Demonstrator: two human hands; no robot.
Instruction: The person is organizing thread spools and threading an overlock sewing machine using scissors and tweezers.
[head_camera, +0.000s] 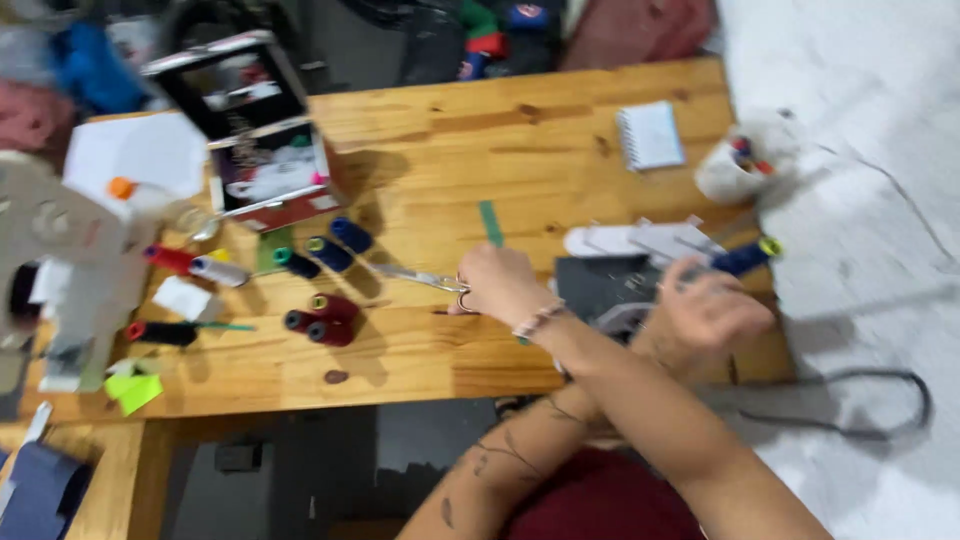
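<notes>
Scissors (420, 277) point left, handles grasped by the right hand (500, 285). Left hand (712, 312) crosses rightward; its grip is too blurred to tell.

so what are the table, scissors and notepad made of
Table: wood, going by the warm orange boards with dark knots and grain; it looks smooth, perhaps varnished.
Scissors: metal blades, silvery and shiny; the handles are hidden under the right hand.
Notepad: probably white paper, with what seems a spiral binding along one edge, though it is blurred.
</notes>
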